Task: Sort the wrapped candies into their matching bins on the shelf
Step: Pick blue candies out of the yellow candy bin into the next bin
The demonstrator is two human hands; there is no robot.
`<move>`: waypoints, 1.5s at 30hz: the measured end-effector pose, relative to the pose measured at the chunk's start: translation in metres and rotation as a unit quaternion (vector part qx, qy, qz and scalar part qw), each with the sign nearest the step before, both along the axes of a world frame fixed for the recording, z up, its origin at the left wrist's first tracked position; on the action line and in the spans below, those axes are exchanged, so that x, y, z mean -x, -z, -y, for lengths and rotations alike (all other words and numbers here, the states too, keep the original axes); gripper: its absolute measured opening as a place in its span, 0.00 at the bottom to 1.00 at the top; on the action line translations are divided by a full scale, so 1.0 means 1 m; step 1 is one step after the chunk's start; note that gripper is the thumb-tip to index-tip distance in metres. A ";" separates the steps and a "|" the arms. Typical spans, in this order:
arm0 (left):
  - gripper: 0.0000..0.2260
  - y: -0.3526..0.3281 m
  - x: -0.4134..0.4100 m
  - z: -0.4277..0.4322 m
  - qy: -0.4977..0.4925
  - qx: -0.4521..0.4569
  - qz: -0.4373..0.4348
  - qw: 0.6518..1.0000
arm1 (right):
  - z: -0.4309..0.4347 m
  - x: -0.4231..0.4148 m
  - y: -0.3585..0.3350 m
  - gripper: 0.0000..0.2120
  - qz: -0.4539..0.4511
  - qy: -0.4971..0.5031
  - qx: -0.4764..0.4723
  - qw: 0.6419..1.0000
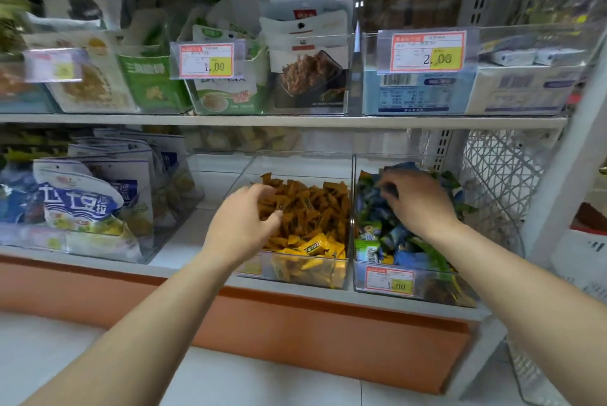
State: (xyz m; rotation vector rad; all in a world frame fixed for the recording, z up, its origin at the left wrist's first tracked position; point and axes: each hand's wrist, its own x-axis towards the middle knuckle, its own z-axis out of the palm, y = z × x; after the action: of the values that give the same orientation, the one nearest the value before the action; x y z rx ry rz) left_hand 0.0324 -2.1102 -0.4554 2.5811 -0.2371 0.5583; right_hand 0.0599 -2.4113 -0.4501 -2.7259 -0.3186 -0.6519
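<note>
Mid-sort: each of your hands is down in a candy bin on the shelf (184, 241).

Nearest, your left hand (243, 225) curls over the orange-and-yellow candies (315, 208) in the middle bin (295, 269). Farther back, your right hand (417, 202) digs bent fingers into the blue and green candies (377, 231) in the right bin (427, 287). I cannot tell whether either hand actually holds a candy. Next, likely pick out any stray colour and carry it to its matching bin.
</note>
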 end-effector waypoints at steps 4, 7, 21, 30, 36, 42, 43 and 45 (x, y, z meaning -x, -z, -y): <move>0.27 0.011 -0.002 -0.038 -0.072 -0.029 -0.015 0.997 | -0.014 -0.005 -0.007 0.18 -0.057 0.043 0.086 0.994; 0.32 0.022 -0.005 -0.062 -0.099 0.017 -0.069 0.993 | -0.044 -0.007 -0.022 0.15 0.049 0.002 0.057 0.997; 0.37 0.060 -0.014 -0.084 -0.021 0.138 -0.173 0.975 | -0.224 -0.116 0.029 0.38 -0.269 -0.247 0.379 0.850; 0.18 0.077 -0.018 -0.089 0.001 0.164 -0.212 0.963 | -0.155 -0.124 0.005 0.26 -0.331 -0.214 0.337 0.855; 0.19 0.076 -0.017 -0.089 0.010 0.169 -0.209 0.963 | -0.169 -0.111 -0.016 0.22 -0.262 -0.205 0.324 0.886; 0.23 0.076 -0.015 -0.091 0.017 0.182 -0.211 0.960 | -0.227 -0.112 0.018 0.27 -0.360 -0.308 0.249 0.845; 0.25 0.076 -0.015 -0.091 0.014 0.183 -0.209 0.960 | -0.229 -0.115 0.025 0.31 -0.377 -0.293 0.271 0.836; 0.26 0.076 -0.014 -0.092 0.010 0.181 -0.206 0.962 | -0.224 -0.119 0.032 0.34 -0.365 -0.276 0.287 0.841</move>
State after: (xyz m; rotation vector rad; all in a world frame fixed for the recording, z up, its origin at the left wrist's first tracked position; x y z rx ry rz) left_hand 0.0469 -2.0182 -0.5319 2.2653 -0.0142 0.0380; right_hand 0.1790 -2.1868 -0.4821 -2.8973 -1.1714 0.7473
